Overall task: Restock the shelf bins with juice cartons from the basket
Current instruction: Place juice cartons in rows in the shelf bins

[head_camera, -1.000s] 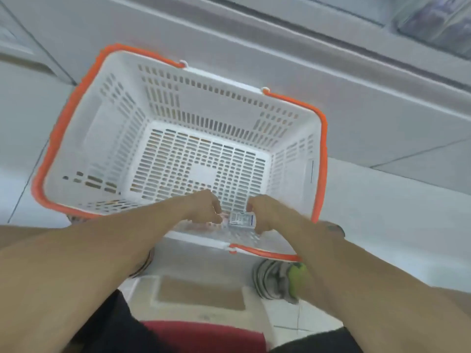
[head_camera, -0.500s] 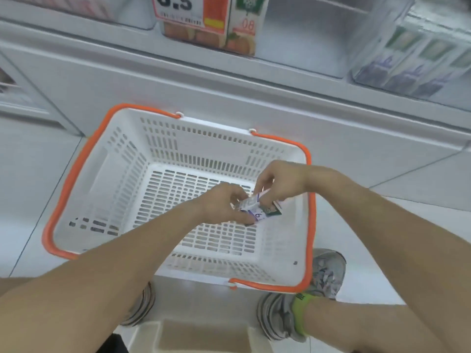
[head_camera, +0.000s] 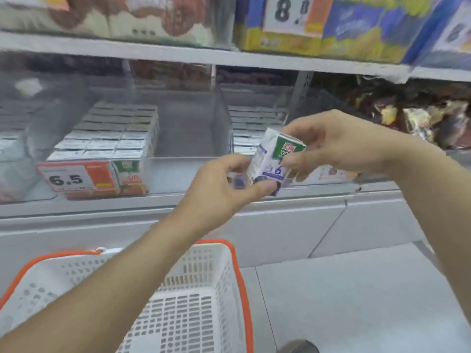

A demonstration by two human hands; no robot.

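While tilted above the basket point(head_camera: 229, 281) before the clear shelf bins point(head_camera: 188, 138), a small white, green and purple juice carton point(head_camera: 274, 159) is pinched between the curled fingers of left hand point(head_camera: 224, 189) and right hand point(head_camera: 339, 146).

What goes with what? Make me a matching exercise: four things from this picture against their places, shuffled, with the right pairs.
Things:
1. carton
2. basket
3. 6.5 price tag
4. 8 price tag

Places:
A. on the floor below the arms
B. top shelf
C. between the left hand and right hand
D. front of the lower left bin

Pairs: 1-C, 2-A, 3-D, 4-B
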